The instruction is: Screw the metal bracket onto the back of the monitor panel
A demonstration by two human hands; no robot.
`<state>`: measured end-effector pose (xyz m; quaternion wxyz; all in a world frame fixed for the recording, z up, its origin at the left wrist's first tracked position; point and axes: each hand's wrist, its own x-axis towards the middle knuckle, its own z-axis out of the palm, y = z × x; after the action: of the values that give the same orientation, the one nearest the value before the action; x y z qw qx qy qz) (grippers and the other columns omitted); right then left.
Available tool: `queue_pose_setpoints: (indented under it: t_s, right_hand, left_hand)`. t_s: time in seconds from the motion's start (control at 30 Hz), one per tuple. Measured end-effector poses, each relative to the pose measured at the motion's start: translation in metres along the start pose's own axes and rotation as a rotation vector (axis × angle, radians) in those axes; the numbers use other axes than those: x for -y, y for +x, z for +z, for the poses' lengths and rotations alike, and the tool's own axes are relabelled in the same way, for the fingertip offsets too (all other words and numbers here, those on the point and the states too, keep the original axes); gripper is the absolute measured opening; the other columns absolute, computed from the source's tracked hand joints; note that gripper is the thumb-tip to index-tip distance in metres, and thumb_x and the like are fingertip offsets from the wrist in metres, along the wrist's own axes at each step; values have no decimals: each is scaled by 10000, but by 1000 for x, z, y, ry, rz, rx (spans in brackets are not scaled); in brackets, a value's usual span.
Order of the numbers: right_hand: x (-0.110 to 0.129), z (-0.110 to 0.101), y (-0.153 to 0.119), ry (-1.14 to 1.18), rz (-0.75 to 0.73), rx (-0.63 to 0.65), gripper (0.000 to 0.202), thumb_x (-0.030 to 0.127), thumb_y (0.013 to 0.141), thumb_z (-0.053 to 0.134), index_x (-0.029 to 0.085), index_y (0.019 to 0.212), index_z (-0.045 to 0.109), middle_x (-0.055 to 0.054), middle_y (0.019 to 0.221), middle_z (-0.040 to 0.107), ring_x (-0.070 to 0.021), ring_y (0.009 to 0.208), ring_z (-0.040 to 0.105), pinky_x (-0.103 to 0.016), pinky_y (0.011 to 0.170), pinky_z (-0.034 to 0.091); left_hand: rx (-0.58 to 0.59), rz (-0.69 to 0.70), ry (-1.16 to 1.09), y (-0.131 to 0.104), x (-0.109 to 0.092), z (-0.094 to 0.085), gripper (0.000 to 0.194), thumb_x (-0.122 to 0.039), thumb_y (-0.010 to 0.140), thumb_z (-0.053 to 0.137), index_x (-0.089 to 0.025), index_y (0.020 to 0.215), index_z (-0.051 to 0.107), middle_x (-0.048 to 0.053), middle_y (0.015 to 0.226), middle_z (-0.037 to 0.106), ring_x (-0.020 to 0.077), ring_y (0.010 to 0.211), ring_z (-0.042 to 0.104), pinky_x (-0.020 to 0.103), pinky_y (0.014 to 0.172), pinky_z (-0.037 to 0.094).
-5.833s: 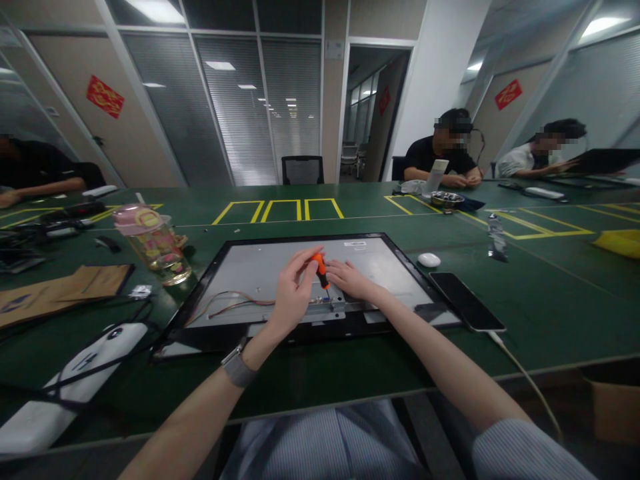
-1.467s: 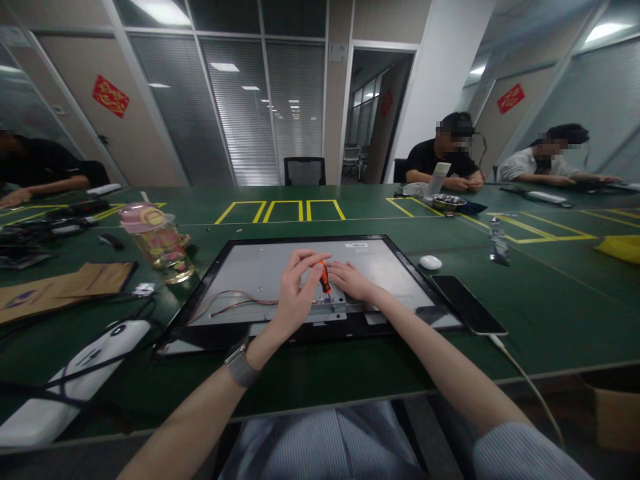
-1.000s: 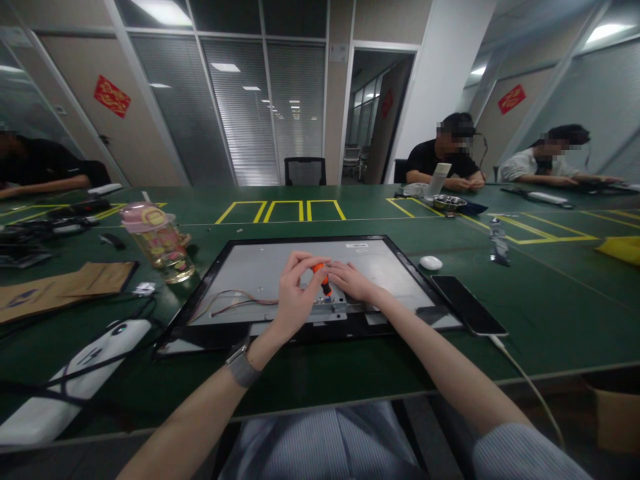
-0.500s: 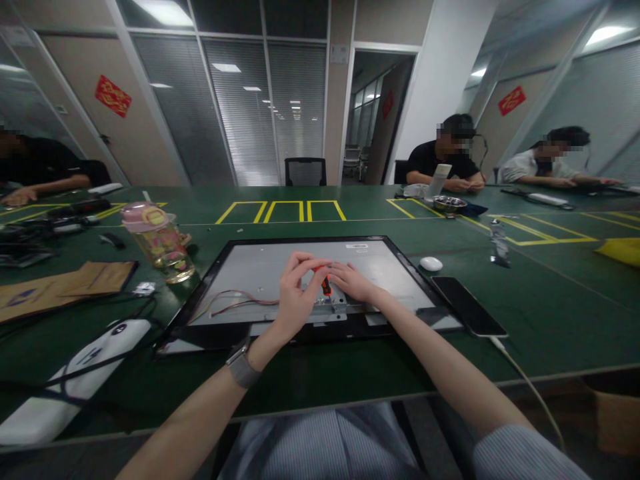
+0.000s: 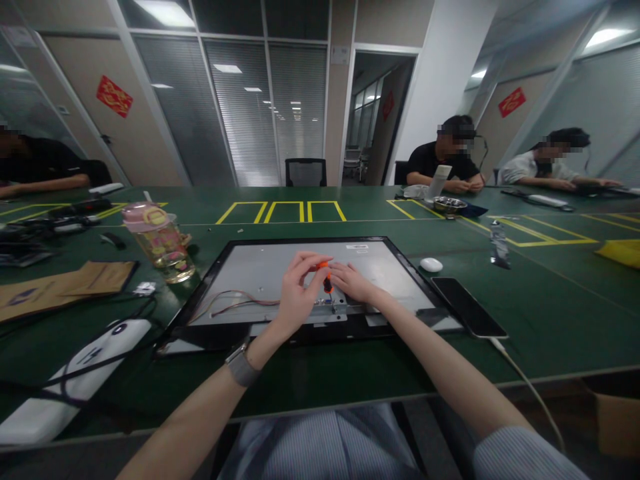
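Note:
The fingers of my left hand [image 5: 296, 293] are closed around the top of an orange-and-black screwdriver [image 5: 328, 284]. Its shaft points down at a small metal bracket [image 5: 339, 309] near the front edge of a flat display panel [image 5: 255, 267]; whether the tip sits in a screw is too small to tell. My right hand [image 5: 356, 283] lies with fingers stretched out over the panel, its fingertips close beside the screwdriver handle. Thin coloured wires [image 5: 235, 295] run left from the bracket area. What lies beneath the right palm is hidden.
A pink-lidded bottle [image 5: 159, 240] stands left of the panel, with a white power strip [image 5: 75, 380] nearer me. On the right are a phone [image 5: 469, 307] on a cable and a white case [image 5: 431, 265]. People sit across the green table [image 5: 540, 307].
My left fingers have shifted slightly on the screwdriver, and more of its orange top shows between them. My right hand stays almost where it was.

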<state>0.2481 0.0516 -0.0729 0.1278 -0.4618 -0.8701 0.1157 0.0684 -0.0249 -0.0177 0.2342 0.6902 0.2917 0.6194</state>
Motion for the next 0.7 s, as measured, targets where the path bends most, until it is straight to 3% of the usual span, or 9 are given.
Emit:
queue_pose_setpoints:
  t_s: [0.1, 0.27, 0.5, 0.7]
  right_hand:
    - [-2, 2, 0, 1, -1, -3, 439, 368, 995, 229, 252, 1369, 427, -81, 1465, 360, -281, 1361, 271, -593, 1070, 171]
    - [-4, 5, 3, -19, -5, -13, 432, 355, 995, 231, 255, 1356, 445, -81, 1456, 373, -267, 1351, 290, -581, 1071, 186]
    - [-6, 6, 2, -8, -15, -18, 422, 355, 992, 255, 254, 1348, 456, -81, 1453, 379, -294, 1355, 284, -603, 1061, 189]
    - [-6, 7, 3, -3, -10, -23, 421, 341, 990, 252, 254, 1352, 450, -75, 1454, 377, -286, 1355, 285, -613, 1067, 168]
  left_hand:
    - [-33, 19, 36, 0, 0, 0, 184, -249, 850, 580, -210, 996, 685, 60, 986, 560, 143, 895, 577, 276, 803, 498]
    - [25, -7, -58, 1, -3, 0, 272, -234, 932, 421, -195, 1096, 635, 77, 1037, 618, 154, 970, 599, 301, 880, 472]
    - [-75, -6, 53, 1, 3, -1, 168, -271, 845, 590, -210, 961, 695, 38, 908, 552, 137, 851, 566, 269, 794, 473]
    - [20, -9, -76, 0, 0, 0, 310, -232, 932, 418, -207, 1188, 592, 83, 1100, 613, 166, 1022, 586, 327, 920, 451]
